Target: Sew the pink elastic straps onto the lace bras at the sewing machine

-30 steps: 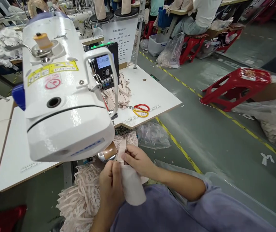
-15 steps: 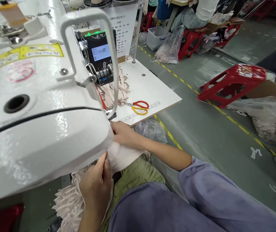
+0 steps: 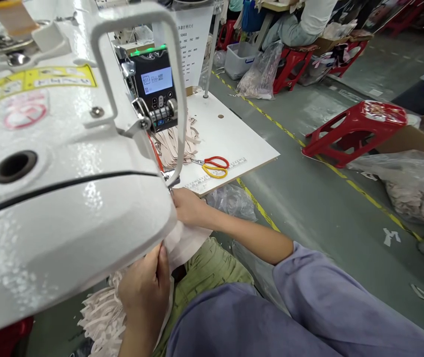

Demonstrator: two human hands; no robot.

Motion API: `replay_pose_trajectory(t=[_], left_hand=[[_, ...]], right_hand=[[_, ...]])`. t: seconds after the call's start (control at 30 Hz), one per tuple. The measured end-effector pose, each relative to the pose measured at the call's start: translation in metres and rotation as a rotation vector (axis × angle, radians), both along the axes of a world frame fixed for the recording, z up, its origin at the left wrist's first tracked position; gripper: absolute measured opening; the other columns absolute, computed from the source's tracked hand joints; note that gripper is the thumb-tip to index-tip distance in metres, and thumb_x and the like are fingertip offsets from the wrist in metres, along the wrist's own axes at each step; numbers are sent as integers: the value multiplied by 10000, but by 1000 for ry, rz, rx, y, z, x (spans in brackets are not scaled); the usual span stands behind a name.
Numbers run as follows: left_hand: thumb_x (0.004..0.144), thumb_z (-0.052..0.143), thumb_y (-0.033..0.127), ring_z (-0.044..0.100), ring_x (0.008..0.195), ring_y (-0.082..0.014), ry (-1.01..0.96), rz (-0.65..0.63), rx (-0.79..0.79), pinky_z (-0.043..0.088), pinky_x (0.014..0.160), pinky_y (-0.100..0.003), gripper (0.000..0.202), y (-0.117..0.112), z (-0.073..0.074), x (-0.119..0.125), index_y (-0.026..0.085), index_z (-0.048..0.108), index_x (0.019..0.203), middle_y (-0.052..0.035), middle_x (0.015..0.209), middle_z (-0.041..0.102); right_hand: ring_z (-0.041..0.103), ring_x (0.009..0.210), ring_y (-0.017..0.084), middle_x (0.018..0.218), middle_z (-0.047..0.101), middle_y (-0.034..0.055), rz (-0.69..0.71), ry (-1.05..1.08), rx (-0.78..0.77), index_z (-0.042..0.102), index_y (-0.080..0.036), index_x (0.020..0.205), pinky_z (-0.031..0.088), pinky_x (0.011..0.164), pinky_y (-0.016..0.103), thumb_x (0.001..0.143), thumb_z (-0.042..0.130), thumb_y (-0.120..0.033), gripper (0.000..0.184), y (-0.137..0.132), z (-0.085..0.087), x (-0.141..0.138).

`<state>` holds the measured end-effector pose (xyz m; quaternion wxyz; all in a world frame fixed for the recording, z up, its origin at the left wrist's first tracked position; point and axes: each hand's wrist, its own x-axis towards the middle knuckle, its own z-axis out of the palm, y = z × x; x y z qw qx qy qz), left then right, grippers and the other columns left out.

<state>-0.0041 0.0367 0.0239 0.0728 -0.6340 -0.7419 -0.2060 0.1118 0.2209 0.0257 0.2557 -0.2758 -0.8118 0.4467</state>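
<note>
A white sewing machine (image 3: 70,213) fills the left side, its head hiding the needle area. Pale pink fabric (image 3: 187,243) hangs beside it over my lap. My left hand (image 3: 147,282) is closed, thumb and fingers pinching the fabric just below the machine head's edge. Farther up, my right hand (image 3: 189,206) grips the same fabric near the needle side, its fingertips hidden behind the machine head. Scissors (image 3: 215,167) with one red and one yellow handle lie on the white table (image 3: 241,134), by a pile of pale pink straps (image 3: 176,144).
A control panel (image 3: 155,82) with a lit screen stands behind the machine. More pale strips (image 3: 102,317) hang below at left. On the floor to the right are a red stool (image 3: 356,131) and a plastic bag (image 3: 416,183). A seated person (image 3: 297,29) works at the back.
The machine appears slightly lower and larger at left as the view shifts. Both hands keep their grip on the fabric; its visible part beside the right forearm has shrunk a little.
</note>
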Motion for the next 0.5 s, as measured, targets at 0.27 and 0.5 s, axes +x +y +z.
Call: replay_pose_trajectory(t=[0.27, 0.5], left_hand=[[974, 516, 306, 636, 574, -171, 26, -15, 8, 336, 522, -276, 306, 0, -2, 0, 217, 682, 1215, -18, 792, 769], [982, 490, 342, 657, 591, -185, 72, 35, 22, 356, 513, -284, 316, -3, -5, -6, 229, 693, 1197, -7, 775, 765]], right_hand=[[458, 593, 98, 592, 499, -81, 2, 23, -26, 512, -185, 816, 299, 572, 227, 830, 589, -278, 122, 0, 0, 1], [509, 613, 128, 629, 538, -53, -26, 16, -48, 593, -191, 846, 410, 627, 249, 852, 608, -319, 129, -4, 2, -2]])
